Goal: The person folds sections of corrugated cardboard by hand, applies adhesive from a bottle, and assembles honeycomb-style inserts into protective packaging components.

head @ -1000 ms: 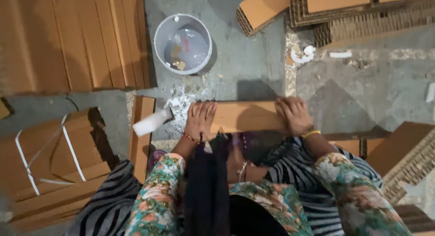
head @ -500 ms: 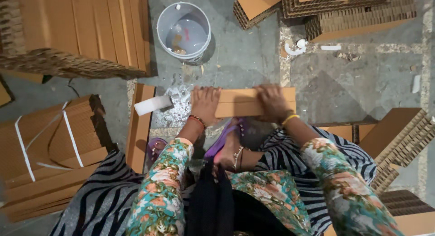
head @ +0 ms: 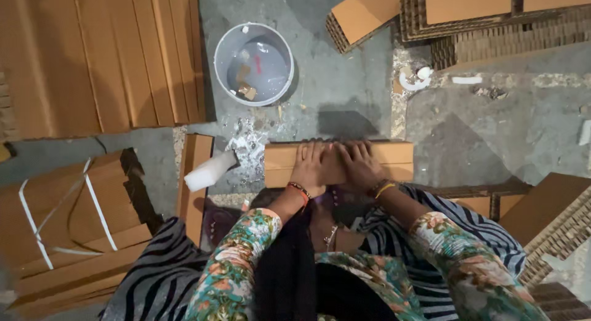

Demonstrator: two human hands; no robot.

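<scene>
Both hands flat, fingers spread, gripping nothing: left hand (head: 309, 168) & right hand (head: 359, 167) side by side, pressing on cardboard strip (head: 337, 161) under the fingers. White block (head: 210, 170), poss. foam, left of left fingertips; grey bucket (head: 253, 63) beyond them.

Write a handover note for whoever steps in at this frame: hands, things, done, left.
Left hand and right hand: both flat, palms down, side by side on the long brown corrugated cardboard strip; no grip closed on it.
The strip lies across the grey concrete floor. White block-shaped brush rests to its left, by white smears; grey round bucket beyond.
Done: strip laid flat.
Left: pressing goes on; bond cannot be judged.
</scene>
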